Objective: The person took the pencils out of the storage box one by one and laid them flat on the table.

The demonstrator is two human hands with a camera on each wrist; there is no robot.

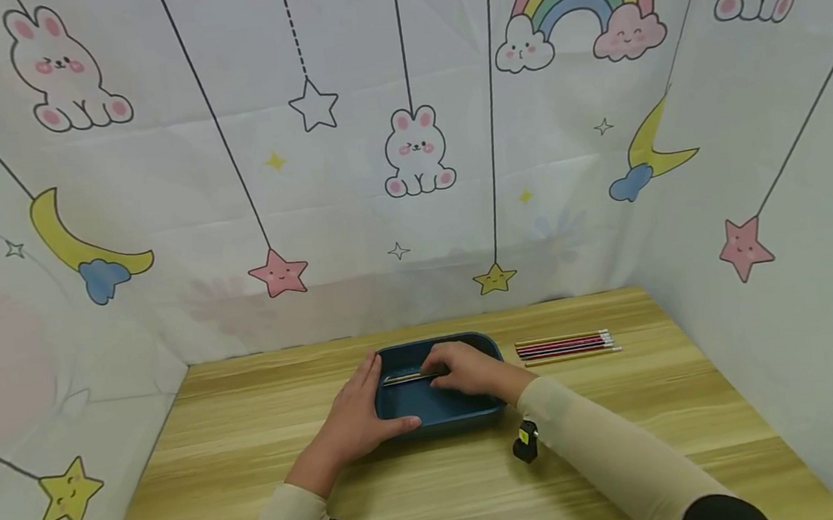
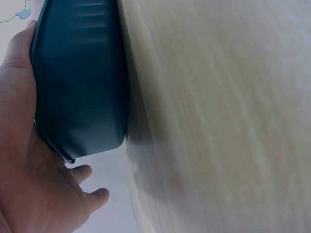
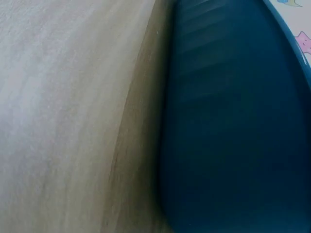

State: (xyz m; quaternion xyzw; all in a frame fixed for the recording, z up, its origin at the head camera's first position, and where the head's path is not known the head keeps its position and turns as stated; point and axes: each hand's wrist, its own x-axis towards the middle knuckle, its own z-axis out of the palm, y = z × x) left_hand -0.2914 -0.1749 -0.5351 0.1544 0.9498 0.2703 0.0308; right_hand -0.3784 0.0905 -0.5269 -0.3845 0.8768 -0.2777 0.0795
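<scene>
A dark blue tray (image 1: pixel 438 404) stands on the wooden table. My left hand (image 1: pixel 356 412) rests against its near left corner, fingers extended along the left side and thumb along the front rim. In the left wrist view the left hand (image 2: pixel 41 179) lies along the rim, two fingertips past the corner. My right hand (image 1: pixel 465 368) reaches inside the tray and pinches the right end of slim gold and dark pencils (image 1: pixel 401 379), which lie crosswise low in it; their gripped ends are hidden. The right wrist view shows only the tray's outer wall (image 3: pixel 233 126), not the hand.
Right of the tray, several pencils (image 1: pixel 564 348) in gold, red and dark colours lie side by side, white-tipped ends to the right. The wooden table (image 1: pixel 265 408) meets a printed white curtain (image 1: pixel 352 216) at the back and both sides.
</scene>
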